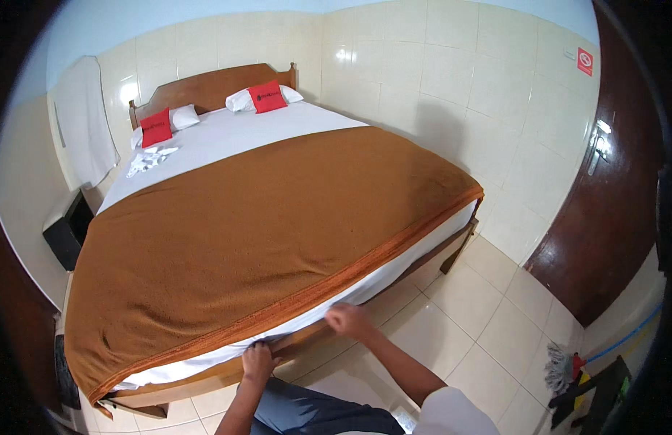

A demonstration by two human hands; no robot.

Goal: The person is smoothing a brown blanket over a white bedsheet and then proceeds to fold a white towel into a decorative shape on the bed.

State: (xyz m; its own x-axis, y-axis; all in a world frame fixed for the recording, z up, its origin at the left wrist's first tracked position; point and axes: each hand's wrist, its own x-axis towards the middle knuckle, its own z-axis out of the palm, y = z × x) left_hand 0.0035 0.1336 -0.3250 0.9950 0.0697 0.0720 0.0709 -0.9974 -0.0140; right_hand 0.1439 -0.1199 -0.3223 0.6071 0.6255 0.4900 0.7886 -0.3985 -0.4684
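My left hand [259, 360] is at the foot of the bed, its fingers at the lower edge of the white sheet [175, 368], just above the wooden bed frame [205, 375]. Farther right, my right hand [344, 319] is curled beside the same sheet edge; it is blurred, and whether it holds any cloth is unclear. Above both hands lies a brown blanket [270, 217] with an orange-brown hem, covering the lower part of the bed. Red cushions [268, 97] lean on white pillows [184, 117] at the wooden headboard [210, 87]. A crumpled white cloth [151, 159] rests near the left cushion.
A dark box-like object [69, 231] stands left of the bed. At the right are a dark brown door [602, 179] and a tiled wall [455, 81]. A mop head [558, 367] and a dark stand [591, 394] are on the tiled floor [466, 293] at lower right.
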